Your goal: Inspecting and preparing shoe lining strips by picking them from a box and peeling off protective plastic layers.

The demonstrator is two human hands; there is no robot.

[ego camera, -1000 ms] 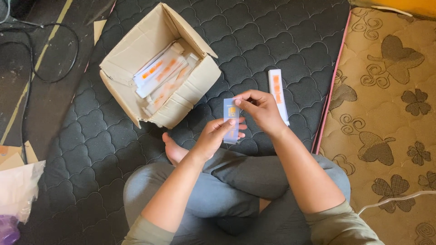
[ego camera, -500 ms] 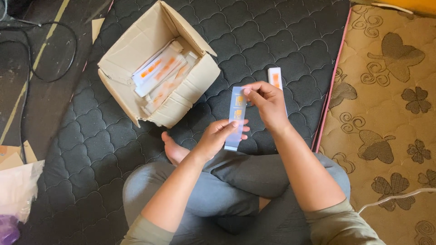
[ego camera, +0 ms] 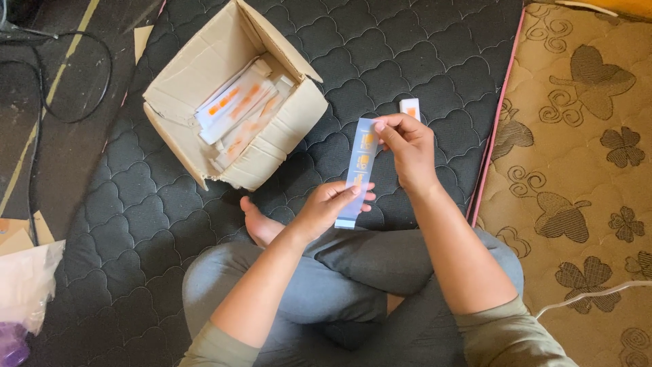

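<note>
Two hands on one clear sleeve (ego camera: 358, 170); right hand (ego camera: 406, 146) pinching its top, left hand (ego camera: 331, 207) gripping its bottom.

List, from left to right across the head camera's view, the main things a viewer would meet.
Clear plastic bag → open cardboard box holding white and orange packets → left hand → long translucent sleeve → right hand → tan patterned mattress.
</note>
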